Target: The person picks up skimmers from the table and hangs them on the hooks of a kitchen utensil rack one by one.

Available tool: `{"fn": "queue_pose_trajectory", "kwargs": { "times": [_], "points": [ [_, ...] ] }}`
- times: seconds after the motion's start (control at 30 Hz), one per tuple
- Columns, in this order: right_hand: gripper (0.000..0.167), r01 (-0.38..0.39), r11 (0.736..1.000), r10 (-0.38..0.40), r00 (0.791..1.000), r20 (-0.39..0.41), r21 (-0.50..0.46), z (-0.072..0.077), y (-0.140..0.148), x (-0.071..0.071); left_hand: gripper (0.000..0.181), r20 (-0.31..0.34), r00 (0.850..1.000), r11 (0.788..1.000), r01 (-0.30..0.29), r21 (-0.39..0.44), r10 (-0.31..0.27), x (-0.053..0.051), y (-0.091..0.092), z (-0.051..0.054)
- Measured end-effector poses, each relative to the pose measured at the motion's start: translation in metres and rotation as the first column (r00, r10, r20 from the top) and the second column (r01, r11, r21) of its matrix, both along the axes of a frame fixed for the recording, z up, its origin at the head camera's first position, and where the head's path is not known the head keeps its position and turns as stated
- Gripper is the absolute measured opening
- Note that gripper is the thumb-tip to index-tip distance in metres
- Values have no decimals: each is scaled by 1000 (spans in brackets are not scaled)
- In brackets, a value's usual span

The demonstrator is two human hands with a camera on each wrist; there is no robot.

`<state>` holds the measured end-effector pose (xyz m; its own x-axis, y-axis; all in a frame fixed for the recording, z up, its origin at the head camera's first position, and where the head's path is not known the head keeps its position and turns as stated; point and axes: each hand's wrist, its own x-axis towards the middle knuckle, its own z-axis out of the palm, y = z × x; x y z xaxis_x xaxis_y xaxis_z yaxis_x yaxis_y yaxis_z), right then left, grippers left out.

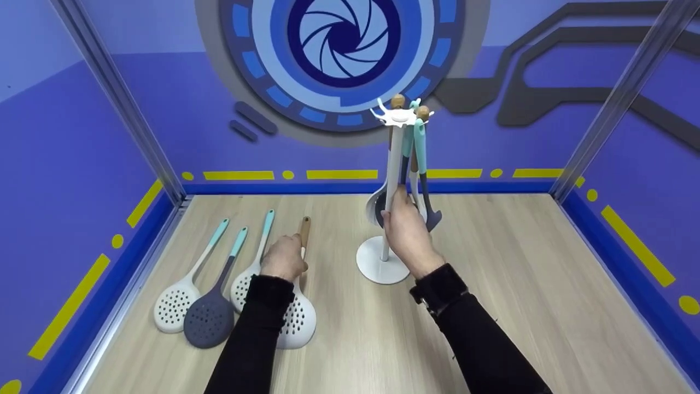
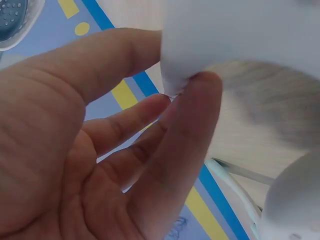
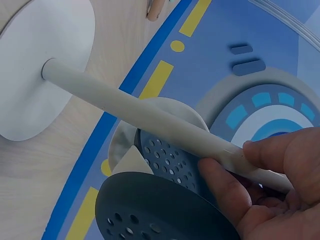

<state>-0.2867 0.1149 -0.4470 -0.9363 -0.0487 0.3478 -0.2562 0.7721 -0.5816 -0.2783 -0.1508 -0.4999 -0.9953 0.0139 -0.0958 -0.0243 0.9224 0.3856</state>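
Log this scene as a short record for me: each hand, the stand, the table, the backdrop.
Left hand: pinches a white perforated skimmer with a brown handle; whether lifted is unclear
Right hand: grips the pole of a white metal-or-plastic stand with a round base
Hanging on stand: utensils with mint-green and brown handles
Table: pale wood-grain tabletop
Lying there, left to right: white perforated skimmer with mint-green handle, dark gray one, second white one
Backdrop: blue-purple panels with yellow dashes
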Motion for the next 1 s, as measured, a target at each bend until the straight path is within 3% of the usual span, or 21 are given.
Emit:
{"fn": "queue_pose_trajectory", "kwargs": {
  "times": [0.33, 0.63, 1.0],
  "points": [
    [56, 14, 1000, -14, 1000, -5, 18, 0, 0, 1, 51, 1, 1000, 997, 13, -72, -13, 5, 1, 1],
    [42, 37, 999, -38, 999, 21, 33, 0, 0, 5, 43, 5, 1000, 998, 26, -62, -26, 7, 0, 2],
    [22, 21, 999, -28, 987, 159, 42, 12, 11, 2, 47, 33, 999, 998, 27, -65, -24, 9, 0, 6]
  ]
}}
